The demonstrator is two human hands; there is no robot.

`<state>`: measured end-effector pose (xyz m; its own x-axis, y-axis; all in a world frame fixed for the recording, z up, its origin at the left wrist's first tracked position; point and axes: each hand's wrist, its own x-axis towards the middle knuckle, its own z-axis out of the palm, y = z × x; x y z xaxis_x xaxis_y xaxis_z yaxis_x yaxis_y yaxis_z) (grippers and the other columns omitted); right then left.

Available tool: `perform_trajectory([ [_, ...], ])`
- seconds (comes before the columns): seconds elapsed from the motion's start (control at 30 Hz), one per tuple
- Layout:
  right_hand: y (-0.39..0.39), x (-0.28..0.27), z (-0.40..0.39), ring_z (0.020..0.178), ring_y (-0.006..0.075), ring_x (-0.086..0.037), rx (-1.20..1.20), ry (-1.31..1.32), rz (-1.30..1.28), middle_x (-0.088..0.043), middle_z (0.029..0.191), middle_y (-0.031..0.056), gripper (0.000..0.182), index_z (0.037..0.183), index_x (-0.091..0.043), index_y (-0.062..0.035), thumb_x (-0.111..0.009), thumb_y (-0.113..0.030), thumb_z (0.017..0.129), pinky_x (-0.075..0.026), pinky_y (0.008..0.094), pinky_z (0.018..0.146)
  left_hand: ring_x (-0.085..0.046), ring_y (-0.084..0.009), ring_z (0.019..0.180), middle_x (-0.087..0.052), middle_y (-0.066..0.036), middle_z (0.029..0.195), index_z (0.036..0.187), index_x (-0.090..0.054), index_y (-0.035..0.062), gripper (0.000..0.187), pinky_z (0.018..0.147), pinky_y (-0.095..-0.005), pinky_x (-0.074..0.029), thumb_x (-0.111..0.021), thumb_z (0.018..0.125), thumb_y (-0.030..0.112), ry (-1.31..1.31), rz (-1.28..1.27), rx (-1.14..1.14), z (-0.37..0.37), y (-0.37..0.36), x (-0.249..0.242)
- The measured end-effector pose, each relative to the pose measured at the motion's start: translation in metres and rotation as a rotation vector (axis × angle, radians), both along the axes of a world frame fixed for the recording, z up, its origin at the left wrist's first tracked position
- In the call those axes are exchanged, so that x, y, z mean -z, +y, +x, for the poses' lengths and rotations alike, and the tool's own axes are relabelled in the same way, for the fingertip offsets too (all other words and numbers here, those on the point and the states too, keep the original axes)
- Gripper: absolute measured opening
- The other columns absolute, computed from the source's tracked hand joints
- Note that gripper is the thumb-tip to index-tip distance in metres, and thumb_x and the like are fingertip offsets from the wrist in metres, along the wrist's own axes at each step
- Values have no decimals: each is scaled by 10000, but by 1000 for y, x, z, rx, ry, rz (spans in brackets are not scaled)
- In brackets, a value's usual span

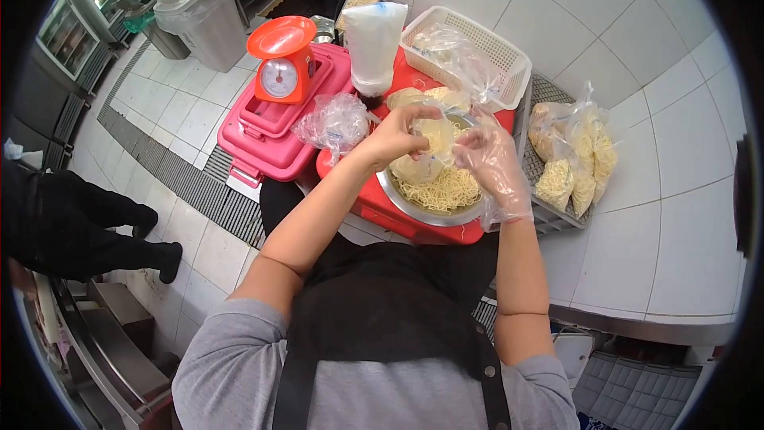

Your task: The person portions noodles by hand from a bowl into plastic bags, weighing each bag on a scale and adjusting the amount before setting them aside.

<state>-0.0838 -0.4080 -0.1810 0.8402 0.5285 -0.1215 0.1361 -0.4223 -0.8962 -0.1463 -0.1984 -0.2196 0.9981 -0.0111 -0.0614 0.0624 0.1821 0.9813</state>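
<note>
My bare left hand (395, 137) grips the rim of a clear plastic bag (422, 166), which hangs over the bowl and has pale noodles low inside. My right hand (489, 161) wears a loose clear plastic glove. Its fingers are pinched together near the bag's mouth; whether they hold the bag's edge is hard to see. Beneath both hands sits a metal bowl (410, 209) of thin yellow noodles (442, 191). Part of the bowl is hidden behind my hands and the bag.
An orange scale (278, 80) stands on a pink lidded box (263, 137) to the left. Crumpled plastic bags (334, 121) lie beside it. A white basket (509, 72) is behind the bowl; filled noodle bags (585, 155) rest on a grey crate at right. Another person's legs (103, 227) show at left.
</note>
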Motion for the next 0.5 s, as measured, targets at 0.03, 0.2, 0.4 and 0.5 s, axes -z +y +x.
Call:
perform_trajectory([
  [0.03,3,-4,1,722,162,-686,-28,-118,63,-692,852,89,161,976,-677,-2,-749,-49,840,-556,296,638,-623,-94,655,-670,-111,1009,1398,-523,-92,656,564,-237,-517,-644,753,-72,-26,25,7,-1,-2,0],
  [0.2,26,-39,-2,715,136,-696,91,-86,281,-721,930,77,227,1047,-700,14,-742,-176,931,-549,242,621,-570,-63,592,-651,-37,808,1400,-534,-70,649,538,-221,-478,-620,757,-74,-70,105,-8,-6,-3,-6],
  [0.4,11,12,15,666,101,-664,284,-168,359,-682,813,27,195,1026,-702,-9,-728,-186,950,-491,222,539,-571,-54,595,-663,-31,847,1407,-538,-54,665,538,-215,-485,-585,744,-87,-185,-47,17,-41,-3,-69],
  [0.5,3,60,15,701,143,-686,279,-163,199,-697,866,76,254,1074,-696,-10,-745,-213,930,-541,289,627,-598,-70,593,-681,-63,865,1395,-539,-77,647,543,-227,-506,-588,750,-99,-157,-38,-30,-43,14,-76],
])
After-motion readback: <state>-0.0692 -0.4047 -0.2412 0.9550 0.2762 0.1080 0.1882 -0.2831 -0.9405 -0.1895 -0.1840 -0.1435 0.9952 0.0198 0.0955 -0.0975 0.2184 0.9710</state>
